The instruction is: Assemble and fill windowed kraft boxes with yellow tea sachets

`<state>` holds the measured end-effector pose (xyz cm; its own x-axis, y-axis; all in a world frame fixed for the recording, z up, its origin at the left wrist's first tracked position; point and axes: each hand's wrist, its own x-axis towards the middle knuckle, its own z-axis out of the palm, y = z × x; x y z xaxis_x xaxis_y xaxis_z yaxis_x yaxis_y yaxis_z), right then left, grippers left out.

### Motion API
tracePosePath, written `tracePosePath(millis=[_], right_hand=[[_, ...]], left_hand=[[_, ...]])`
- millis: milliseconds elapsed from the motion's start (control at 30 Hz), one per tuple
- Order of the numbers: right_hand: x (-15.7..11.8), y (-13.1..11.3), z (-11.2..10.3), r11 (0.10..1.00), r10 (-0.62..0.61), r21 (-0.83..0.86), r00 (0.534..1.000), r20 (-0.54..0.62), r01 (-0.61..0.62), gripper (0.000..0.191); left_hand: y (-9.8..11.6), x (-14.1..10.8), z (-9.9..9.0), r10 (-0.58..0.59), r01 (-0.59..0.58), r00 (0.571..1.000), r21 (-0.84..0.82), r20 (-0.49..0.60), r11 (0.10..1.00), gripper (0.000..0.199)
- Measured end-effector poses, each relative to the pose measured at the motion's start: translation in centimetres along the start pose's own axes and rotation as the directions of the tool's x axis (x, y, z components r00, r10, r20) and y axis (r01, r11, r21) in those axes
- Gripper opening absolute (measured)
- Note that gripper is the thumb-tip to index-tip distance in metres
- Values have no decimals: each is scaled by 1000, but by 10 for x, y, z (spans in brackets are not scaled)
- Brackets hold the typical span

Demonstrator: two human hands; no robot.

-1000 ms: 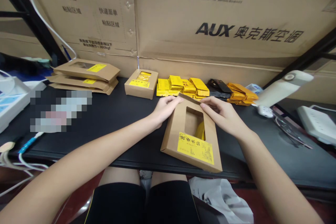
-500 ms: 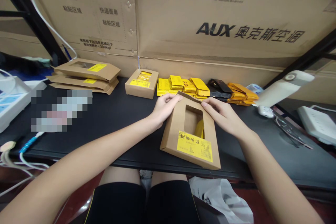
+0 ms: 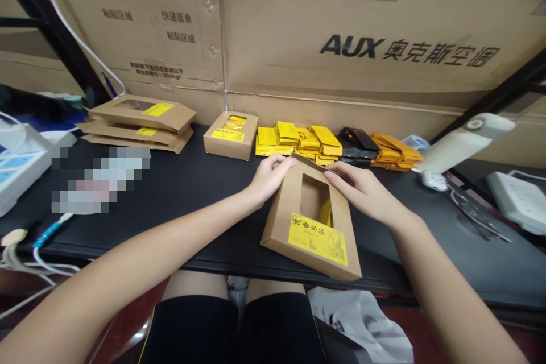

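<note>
A brown cardboard box (image 3: pixel 279 219) with a cut-out window and a yellow label leans tilted near the table's front edge. Through the window a yellow packet (image 3: pixel 326 213) shows inside. My left hand (image 3: pixel 273 176) grips the box's far left corner, thumb on the top edge. At the far right corner, my right hand (image 3: pixel 356 185) holds the edge by the flap (image 3: pixel 313 163), its fingers partly hidden behind the cardboard. Just beyond my hands lie several yellow packets (image 3: pixel 285 133) in a pile.
Flat brown boxes (image 3: pixel 170 119) are stacked at the back left, beside a closed windowed box (image 3: pixel 230 136). Black packets (image 3: pixel 358 142) and orange packets (image 3: pixel 394 151) lie right of the yellow ones. A pale bottle (image 3: pixel 464 142), glasses (image 3: pixel 478 216) and a white power strip (image 3: pixel 518 199) occupy the right.
My right hand has moved slightly left along the box's far edge. The box's far edge sits slightly lower in view, and both hands still hold it.
</note>
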<state>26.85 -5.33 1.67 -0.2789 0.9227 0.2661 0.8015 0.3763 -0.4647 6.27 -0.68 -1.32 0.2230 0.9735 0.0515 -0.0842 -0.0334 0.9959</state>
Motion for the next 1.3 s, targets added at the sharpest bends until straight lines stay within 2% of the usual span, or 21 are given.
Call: tracePosePath(millis=[233, 500, 767, 967, 1033, 1167, 1300], right_hand=[[0, 2, 2, 999, -21, 25, 1000, 5, 21, 30], [1, 1, 3, 999, -27, 46, 999, -46, 29, 30], [2, 1, 4, 997, 30, 77, 994, -102, -22, 33], [3, 8, 7, 985, 87, 159, 991, -102, -70, 38], [3, 10, 8, 980, 102, 177, 991, -87, -86, 41], [4, 8, 9, 963, 153, 233, 987, -51, -137, 42], [6, 3, 10, 931, 142, 347, 989, -51, -116, 38]], left_hand=[[-4, 1, 0, 14, -15, 1000, 31, 28, 999, 23], [6, -4, 3, -102, 96, 994, -116, -41, 989, 21], [7, -1, 2, -95, 82, 992, -145, -83, 986, 18], [9, 1, 1, -120, 86, 979, -195, -168, 977, 17], [9, 1, 0, -109, 69, 976, -208, -187, 976, 17], [8, 2, -2, -13, -23, 984, -204, -175, 979, 15], [6, 4, -3, 7, -41, 985, -193, -170, 980, 15]])
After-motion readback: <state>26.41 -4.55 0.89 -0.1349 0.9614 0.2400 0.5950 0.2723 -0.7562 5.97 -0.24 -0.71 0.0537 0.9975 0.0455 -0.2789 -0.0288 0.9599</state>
